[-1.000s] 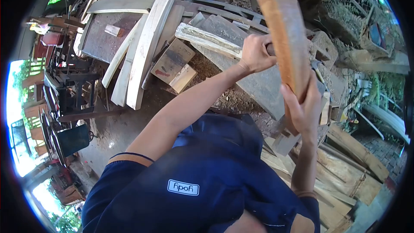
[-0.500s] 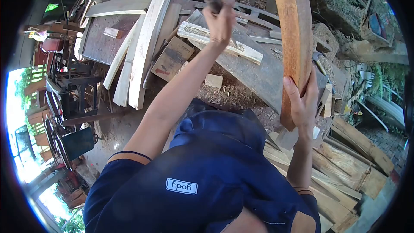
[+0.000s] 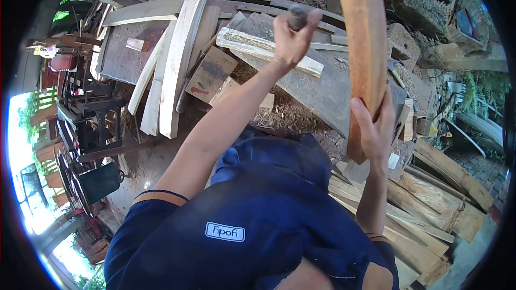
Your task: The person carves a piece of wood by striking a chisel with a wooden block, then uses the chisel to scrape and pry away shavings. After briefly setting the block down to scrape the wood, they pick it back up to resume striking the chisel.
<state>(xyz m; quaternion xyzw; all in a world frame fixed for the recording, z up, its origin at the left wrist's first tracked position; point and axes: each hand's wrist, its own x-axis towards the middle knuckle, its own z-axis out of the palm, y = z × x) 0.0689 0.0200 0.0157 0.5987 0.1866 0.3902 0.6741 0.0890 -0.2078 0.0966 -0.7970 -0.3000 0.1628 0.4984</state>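
Observation:
My right hand (image 3: 378,131) grips the lower end of a long, thick, slightly curved wooden piece (image 3: 366,48), reddish-brown on its faces. The piece stands nearly upright in view, thumb on its left side and fingers behind. My left hand (image 3: 293,45) is closed around a short, dark, rounded object (image 3: 297,17), whose end shows above the fist; I cannot tell what it is. This hand is left of the wooden piece and apart from it, over the workbench. Behind my left wrist lies a pale, rough-edged wooden strip (image 3: 244,43) on a grey board (image 3: 322,94).
Several pale planks (image 3: 180,70) lean across the bench (image 3: 115,56) on the left. A small wood block (image 3: 138,44) lies there. A marked wooden box (image 3: 212,72) sits below the strip. Stacked boards (image 3: 430,204) fill the lower right. Dark machinery (image 3: 97,182) stands at far left.
My left hand has moved right, closer to the wooden piece, with the dark object still in it. My right hand and the wooden piece have barely moved.

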